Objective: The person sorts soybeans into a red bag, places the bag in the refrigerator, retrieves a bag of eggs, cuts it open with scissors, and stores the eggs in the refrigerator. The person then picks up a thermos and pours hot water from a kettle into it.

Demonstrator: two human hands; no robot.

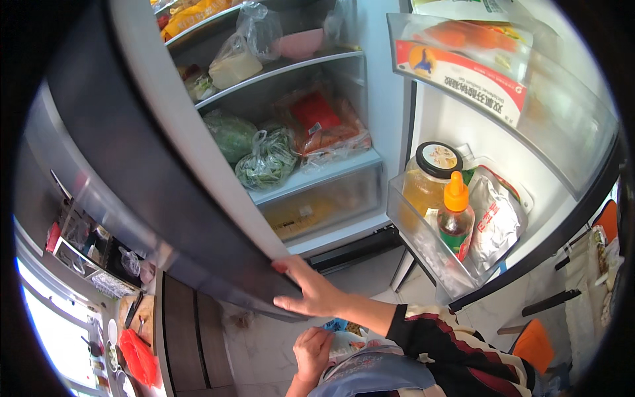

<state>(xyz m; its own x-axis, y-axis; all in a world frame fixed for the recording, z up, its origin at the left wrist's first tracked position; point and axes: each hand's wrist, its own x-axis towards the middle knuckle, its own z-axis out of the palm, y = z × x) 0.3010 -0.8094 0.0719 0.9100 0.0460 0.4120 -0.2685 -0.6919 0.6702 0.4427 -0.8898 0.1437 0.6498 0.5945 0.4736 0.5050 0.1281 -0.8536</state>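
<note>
My right hand [309, 291] reaches across from a black, maroon and cream sleeve. It grips the lower edge of the dark left refrigerator door [192, 185], its thumb and fingers at the edge. My left hand [313, 354] is close to my body, fingers curled on a printed plastic bag [344, 345] with white and blue parts. My apron and right arm partly hide that bag. Behind the doors, the open refrigerator holds bagged green vegetables [268, 159], a red and clear package [321, 126] and a clear drawer [324, 204] with something yellow inside.
The right door stands open; its lower bin [430, 241] holds a black-lidded jar [426, 178], an orange-capped bottle [456, 218] and a silver pouch [496, 218]. A red-and-white box [456, 79] sits above. Left are a counter with a red bag [137, 357] and a window; right, an orange chair [533, 345].
</note>
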